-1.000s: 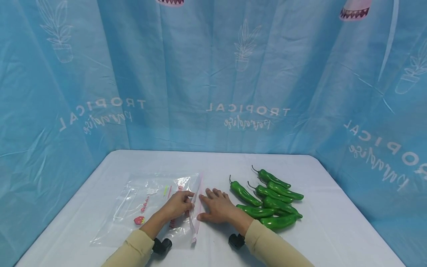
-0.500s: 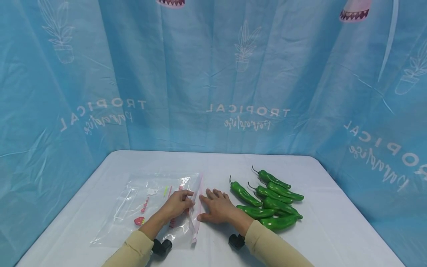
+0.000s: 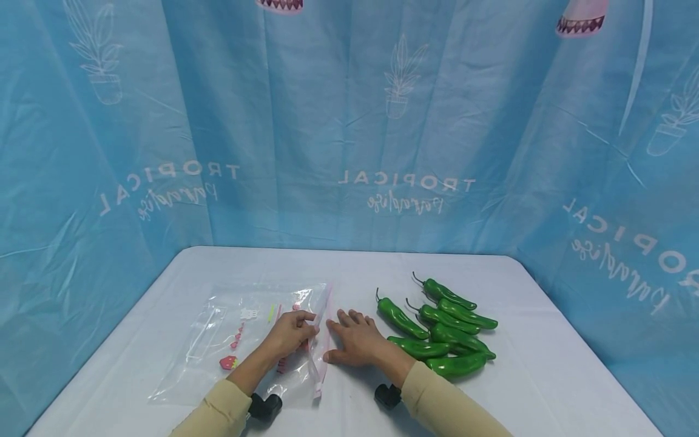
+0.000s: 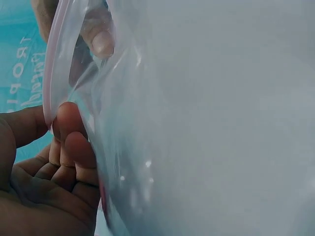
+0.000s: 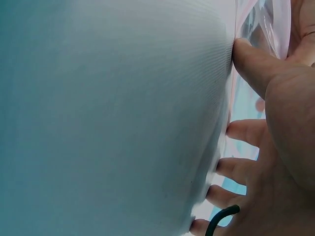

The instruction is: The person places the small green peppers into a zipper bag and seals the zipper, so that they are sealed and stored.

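A clear zip bag (image 3: 204,340) with printed strawberry pictures lies flat on the left half of the table, its pink-edged mouth facing right. My left hand (image 3: 292,334) pinches one layer of that mouth between thumb and fingers, lifting it apart from the lower layer. In the left wrist view, the raised pink edge (image 4: 47,93) runs between thumb and index finger. My right hand (image 3: 355,340) rests palm down with spread fingers, thumb and fingertips pressing at the lower edge of the mouth and the tabletop. In the right wrist view, its thumb (image 5: 256,64) touches the bag's edge.
Several green peppers (image 3: 459,334) lie in a loose group right of my right hand, one curved stem (image 5: 221,216) showing near it. The white-covered table (image 3: 371,264) ends at a blue printed curtain (image 3: 338,121) behind and on both sides.
Almost nothing differs: my left fingers have shifted very slightly at the bag's mouth. The right hand, the bag and the peppers stay where they were.
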The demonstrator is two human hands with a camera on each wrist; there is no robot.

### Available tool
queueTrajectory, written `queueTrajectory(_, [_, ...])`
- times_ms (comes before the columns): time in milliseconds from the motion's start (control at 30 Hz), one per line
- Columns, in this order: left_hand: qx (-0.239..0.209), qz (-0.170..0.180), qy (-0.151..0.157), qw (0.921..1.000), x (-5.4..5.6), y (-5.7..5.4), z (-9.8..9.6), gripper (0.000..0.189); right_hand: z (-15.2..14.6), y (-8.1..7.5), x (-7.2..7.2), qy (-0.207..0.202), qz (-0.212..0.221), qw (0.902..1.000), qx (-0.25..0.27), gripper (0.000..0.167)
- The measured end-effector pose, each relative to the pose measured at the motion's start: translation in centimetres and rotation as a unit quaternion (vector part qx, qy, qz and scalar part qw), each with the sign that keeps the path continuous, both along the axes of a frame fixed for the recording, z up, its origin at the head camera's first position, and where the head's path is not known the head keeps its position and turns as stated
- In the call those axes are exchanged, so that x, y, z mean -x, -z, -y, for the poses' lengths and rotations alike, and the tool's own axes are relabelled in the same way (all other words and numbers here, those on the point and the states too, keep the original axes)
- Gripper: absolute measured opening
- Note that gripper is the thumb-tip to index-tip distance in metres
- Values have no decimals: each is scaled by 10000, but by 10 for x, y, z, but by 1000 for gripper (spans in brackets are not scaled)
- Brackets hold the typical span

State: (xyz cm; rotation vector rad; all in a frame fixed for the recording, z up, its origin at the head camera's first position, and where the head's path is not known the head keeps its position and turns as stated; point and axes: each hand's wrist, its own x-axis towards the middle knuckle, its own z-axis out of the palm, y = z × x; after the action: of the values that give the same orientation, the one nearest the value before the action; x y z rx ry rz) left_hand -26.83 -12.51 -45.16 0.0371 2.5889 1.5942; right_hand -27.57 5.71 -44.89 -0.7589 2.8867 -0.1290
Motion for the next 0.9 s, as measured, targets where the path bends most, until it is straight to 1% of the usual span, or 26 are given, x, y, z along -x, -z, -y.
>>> queueTrajectory(233, [-9,-117,-174,9998,1,2,-1,33,0,2,1,-8,-25,10000,-11,75])
queueTrajectory(433, [-25,-197,-343,9992,-1,0,-2,34,0,0,0,-32,-47,10000,-36,75])
queueTrajectory(767, [-107,-292,-463,9984,-3,-2,-1,35,0,-1,-1,-27,-41,10000,-42,75])
queueTrajectory(900, [-216,-269,-477,9983,-4,-3,0,35,0,-1,-1,-8,-36,10000,-35,75])
